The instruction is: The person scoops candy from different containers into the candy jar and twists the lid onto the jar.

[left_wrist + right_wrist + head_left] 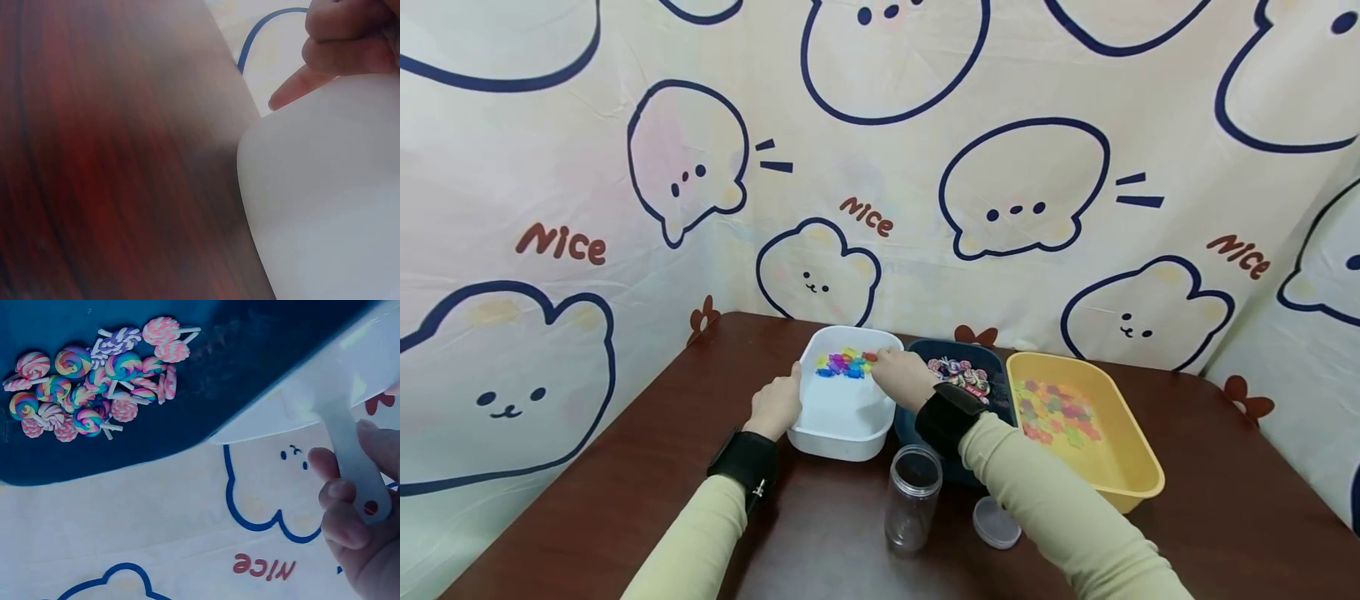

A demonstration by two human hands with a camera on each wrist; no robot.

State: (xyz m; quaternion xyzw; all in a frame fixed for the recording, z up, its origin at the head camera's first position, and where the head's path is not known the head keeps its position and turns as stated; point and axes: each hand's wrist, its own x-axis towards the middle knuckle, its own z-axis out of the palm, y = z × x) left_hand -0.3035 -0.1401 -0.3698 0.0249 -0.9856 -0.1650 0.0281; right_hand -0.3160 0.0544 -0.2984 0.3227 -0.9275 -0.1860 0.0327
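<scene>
In the head view, a white plastic basin holds small bright pieces in yellow, pink, purple and blue, gathered towards its far side. My left hand grips the basin's left rim; the left wrist view shows one finger stretched along the wall and others curled. Over the basin's right rim reaches my right hand. It holds a white scoop by its flat handle, which has a hole near the end. The scoop's head blends with the white basin and is hard to make out.
A dark blue basin with lollipop-shaped pieces stands right of the white one. Beyond it is a yellow basin with pale translucent pieces. An uncapped clear jar stands in front, its lid lying beside it.
</scene>
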